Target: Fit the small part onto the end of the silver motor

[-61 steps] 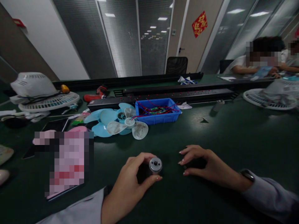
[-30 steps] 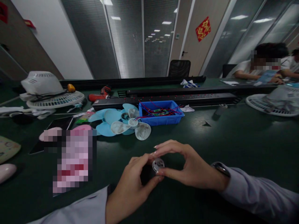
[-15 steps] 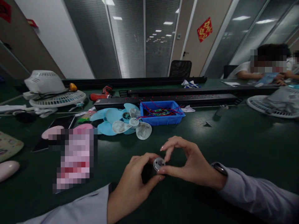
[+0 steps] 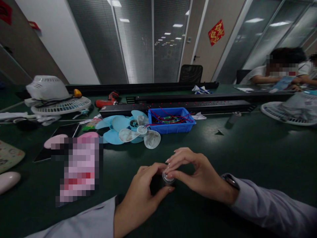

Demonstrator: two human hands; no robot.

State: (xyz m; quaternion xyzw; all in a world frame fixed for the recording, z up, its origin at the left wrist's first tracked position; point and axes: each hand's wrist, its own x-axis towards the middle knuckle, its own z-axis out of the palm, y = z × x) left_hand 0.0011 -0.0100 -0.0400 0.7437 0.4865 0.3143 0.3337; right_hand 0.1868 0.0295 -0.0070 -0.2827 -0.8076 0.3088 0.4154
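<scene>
A small round metal motor [image 4: 168, 180] stands on the dark green table, its silver end facing up. My left hand [image 4: 146, 191] curls around its left side, thumb in front and fingers behind. From the right, my right hand [image 4: 195, 172] reaches over, its fingertips closed together on the motor's top edge and covering part of it. Whatever may lie under those fingertips is hidden. Beyond my hands lie fan blades, a pale blue set [image 4: 119, 124] and a greyish one [image 4: 152, 138].
A blue bin [image 4: 170, 128] holds red wires and green circuit boards. Another metal cylinder [image 4: 234, 118] stands to the right. A red drill [image 4: 105, 103], white fan housings [image 4: 48, 87] and a long black bar [image 4: 210, 107] sit farther back. A person [image 4: 260, 77] works at the far right.
My right fingers have come down and slightly left onto the motor's top, covering more of its end face. My left hand has stayed around it.
</scene>
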